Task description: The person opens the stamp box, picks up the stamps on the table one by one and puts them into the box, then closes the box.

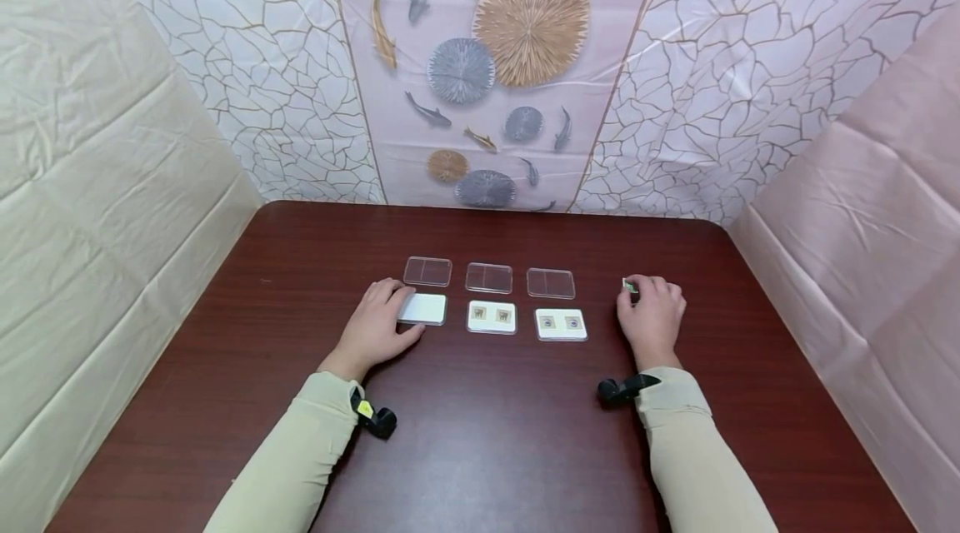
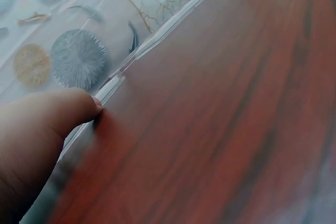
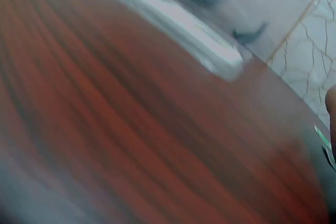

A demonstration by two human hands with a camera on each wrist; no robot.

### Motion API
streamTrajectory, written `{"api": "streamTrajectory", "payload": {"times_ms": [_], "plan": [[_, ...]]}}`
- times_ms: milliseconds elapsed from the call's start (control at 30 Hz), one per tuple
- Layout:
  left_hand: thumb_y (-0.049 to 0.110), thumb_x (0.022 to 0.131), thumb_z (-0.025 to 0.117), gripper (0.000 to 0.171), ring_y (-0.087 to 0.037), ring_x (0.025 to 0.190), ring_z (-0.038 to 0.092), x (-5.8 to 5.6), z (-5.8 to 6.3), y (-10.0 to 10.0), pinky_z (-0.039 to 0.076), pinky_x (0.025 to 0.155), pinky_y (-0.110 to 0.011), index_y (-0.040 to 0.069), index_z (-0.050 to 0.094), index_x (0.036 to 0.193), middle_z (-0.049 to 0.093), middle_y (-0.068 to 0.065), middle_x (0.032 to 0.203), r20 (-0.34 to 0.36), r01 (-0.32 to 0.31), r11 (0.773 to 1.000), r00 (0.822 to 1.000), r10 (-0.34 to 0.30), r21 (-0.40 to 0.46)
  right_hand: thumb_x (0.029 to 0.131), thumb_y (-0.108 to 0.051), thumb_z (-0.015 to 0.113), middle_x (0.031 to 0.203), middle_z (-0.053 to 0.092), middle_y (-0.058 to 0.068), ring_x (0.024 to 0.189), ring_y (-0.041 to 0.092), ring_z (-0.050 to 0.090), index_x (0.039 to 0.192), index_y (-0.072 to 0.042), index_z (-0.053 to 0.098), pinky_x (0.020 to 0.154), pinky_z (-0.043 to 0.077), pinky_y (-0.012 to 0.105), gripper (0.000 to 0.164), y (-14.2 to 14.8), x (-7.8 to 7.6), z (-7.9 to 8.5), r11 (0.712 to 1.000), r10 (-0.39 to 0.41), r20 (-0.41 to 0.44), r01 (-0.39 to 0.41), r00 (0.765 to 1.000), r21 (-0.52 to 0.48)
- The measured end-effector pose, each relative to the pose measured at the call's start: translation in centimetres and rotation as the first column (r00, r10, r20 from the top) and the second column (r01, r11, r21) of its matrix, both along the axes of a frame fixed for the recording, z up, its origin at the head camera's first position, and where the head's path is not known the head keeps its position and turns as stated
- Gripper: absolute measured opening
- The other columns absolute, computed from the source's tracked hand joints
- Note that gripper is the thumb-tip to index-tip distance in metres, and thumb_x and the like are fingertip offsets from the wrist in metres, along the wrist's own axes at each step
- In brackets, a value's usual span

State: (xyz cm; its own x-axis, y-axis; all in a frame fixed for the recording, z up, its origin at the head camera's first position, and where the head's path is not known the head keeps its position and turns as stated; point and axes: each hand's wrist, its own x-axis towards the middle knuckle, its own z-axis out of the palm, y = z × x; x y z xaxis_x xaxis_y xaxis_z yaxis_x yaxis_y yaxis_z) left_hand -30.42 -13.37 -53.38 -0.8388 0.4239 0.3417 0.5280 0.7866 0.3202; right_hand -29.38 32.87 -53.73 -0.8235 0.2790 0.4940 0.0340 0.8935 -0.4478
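At the left of the front row lies a flat clear case with a plain white insert point(image 1: 426, 310). My left hand point(image 1: 373, 331) grips it at its left side, fingers at the far edge and thumb at the near edge; the left wrist view shows the thumb point(image 2: 68, 111) right at the rim. To its right lie a case with two brown animal pictures point(image 1: 492, 317) and a case with two blue-grey pictures point(image 1: 561, 325). My right hand point(image 1: 651, 312), farther right, pinches a small green-and-white piece point(image 1: 628, 286), partly hidden by the fingers.
Behind the white-filled cases stand three clear divided covers in a row: left point(image 1: 427, 271), middle point(image 1: 489, 278) and right point(image 1: 551, 283). All lie on a dark red-brown wooden table point(image 1: 480, 450). A patterned cloth point(image 1: 487, 100) hangs at the table's far edge, with plain cloth at both sides.
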Motion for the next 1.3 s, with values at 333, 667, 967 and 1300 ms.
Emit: {"api": "streamTrajectory", "payload": {"times_ms": [333,667,967,1300], "plan": [[0.042,0.087,0.073,0.064,-0.037,0.13,0.045,-0.1,-0.3,-1.3,0.04,0.109,-0.051,0.002,0.057,0.135,0.052,-0.02,0.134,0.081,-0.052,0.999,0.995,0.05,0.015,0.102,-0.032,0.052,0.132,0.046,0.029,0.121,0.051,0.035,0.138,-0.002,0.059,0.105,0.019,0.067,0.047,1.5,-0.8,0.1,0.998,-0.042,0.244,0.05,0.969,-0.027],[0.036,0.089,0.072,0.059,-0.038,0.129,0.046,0.0,-0.2,-1.1,0.043,0.105,-0.053,0.001,0.058,0.134,0.052,-0.021,0.135,0.103,-0.061,0.998,0.993,0.058,0.032,0.101,-0.031,0.055,0.126,0.051,0.027,0.118,0.051,0.036,0.126,-0.006,0.067,0.104,0.019,0.067,0.037,1.4,-0.7,0.2,0.998,-0.043,0.242,0.05,0.969,-0.024],[0.034,0.09,0.071,0.056,-0.038,0.128,0.047,-0.1,-0.2,-1.1,0.044,0.104,-0.054,0.001,0.058,0.134,0.052,-0.021,0.135,0.096,-0.061,0.997,0.994,0.057,0.041,0.099,-0.027,0.06,0.118,0.061,0.024,0.118,0.05,0.04,0.124,-0.006,0.067,0.103,0.021,0.065,0.034,1.4,-0.8,0.1,0.998,-0.028,0.202,0.039,0.979,-0.05],[0.035,0.091,0.07,0.057,-0.038,0.129,0.046,-0.1,-0.2,-1.1,0.043,0.105,-0.054,0.002,0.058,0.136,0.051,-0.021,0.137,0.112,-0.067,0.997,0.992,0.062,0.039,0.102,-0.022,0.057,0.113,0.068,0.019,0.116,0.046,0.042,0.131,-0.009,0.066,0.105,0.019,0.063,0.032,1.3,-0.8,-0.1,0.996,-0.006,0.122,0.017,0.993,-0.089]]}}
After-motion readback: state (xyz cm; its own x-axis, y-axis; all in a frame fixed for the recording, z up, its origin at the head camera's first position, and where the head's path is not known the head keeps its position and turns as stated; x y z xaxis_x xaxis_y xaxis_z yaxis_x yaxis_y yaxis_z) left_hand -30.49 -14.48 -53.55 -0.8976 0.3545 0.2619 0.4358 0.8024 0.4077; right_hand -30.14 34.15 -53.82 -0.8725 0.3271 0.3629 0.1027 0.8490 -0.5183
